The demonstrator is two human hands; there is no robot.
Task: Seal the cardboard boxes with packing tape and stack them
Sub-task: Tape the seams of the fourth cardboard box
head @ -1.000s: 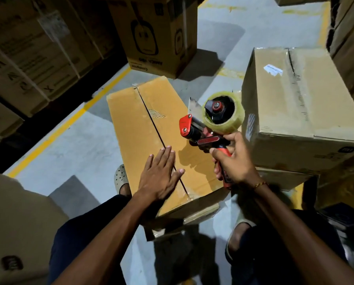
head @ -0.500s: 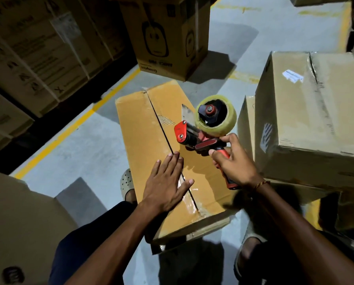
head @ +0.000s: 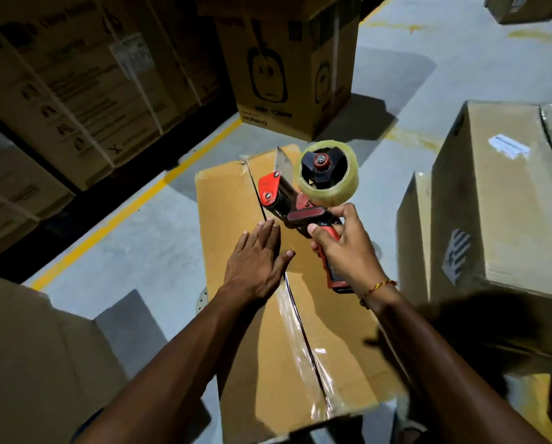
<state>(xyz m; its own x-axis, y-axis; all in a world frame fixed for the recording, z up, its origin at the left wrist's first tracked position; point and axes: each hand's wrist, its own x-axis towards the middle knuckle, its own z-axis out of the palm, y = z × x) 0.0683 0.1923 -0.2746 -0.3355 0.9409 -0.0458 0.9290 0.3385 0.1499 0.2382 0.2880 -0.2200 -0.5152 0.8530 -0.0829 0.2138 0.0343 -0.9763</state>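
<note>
- Cardboard box (head: pixel 236 225) lay flat on the grey floor (head: pixel 146 238) in front of the person, its two top flaps meeting along a dark centre seam.
- Clear tape (head: pixel 295 341) covered the near stretch of that seam, glossy and slightly wrinkled, ending under the left hand.
- Left hand (head: pixel 256 256) pressed palm-down on the box top over the seam, fingers straight and close together, thumb spread to the side.
- Right hand (head: pixel 343 248) gripped the red handle of the tape dispenser (head: pixel 295 200), fingers curled round it, its roll of clear tape (head: pixel 327 173) raised above the box.
- Larger brown boxes (head: pixel 499 200) stood stacked just to the right.
</note>
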